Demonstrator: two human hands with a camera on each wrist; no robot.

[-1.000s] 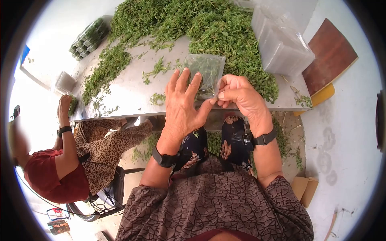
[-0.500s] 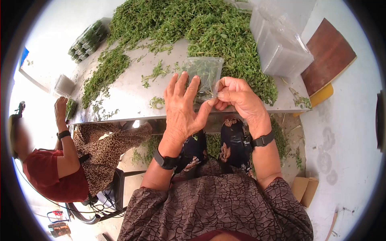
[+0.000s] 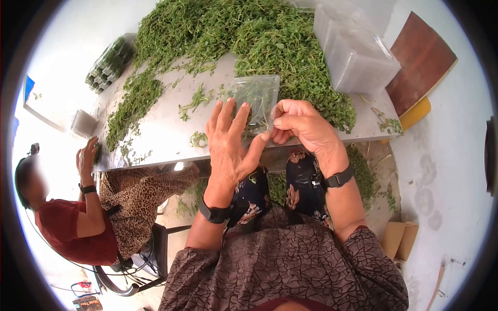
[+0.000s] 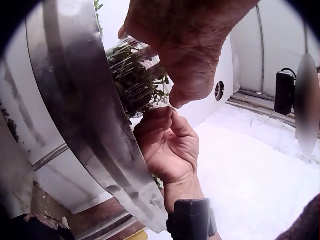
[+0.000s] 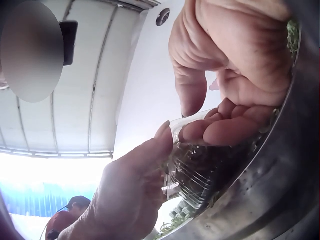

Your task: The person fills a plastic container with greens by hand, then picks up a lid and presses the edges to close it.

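A clear plastic box [image 3: 262,88] of leafy green stems lies at the table's near edge, between both hands. My left hand [image 3: 228,140] rests over its left side with the fingers spread and straight, its thumb at the near right corner. At that same corner my right hand [image 3: 306,127] pinches the plastic rim between thumb and curled fingers. The left wrist view shows stems through the ribbed wall of the box [image 4: 131,75], with some leaves poking out at the rim. In the right wrist view the left thumb meets the box's edge beside my right fingers.
A large heap of green stems [image 3: 280,46] covers the back of the table [image 3: 176,147]. Stacked clear containers [image 3: 358,62] stand at the right, filled boxes [image 3: 109,62] at the back left. Another person [image 3: 72,228] sits at the left end, hands at the table edge.
Both my hands stay at the box's near corner, shifting slightly left in view with it. The person at the left has moved their hands and sits a little more upright.
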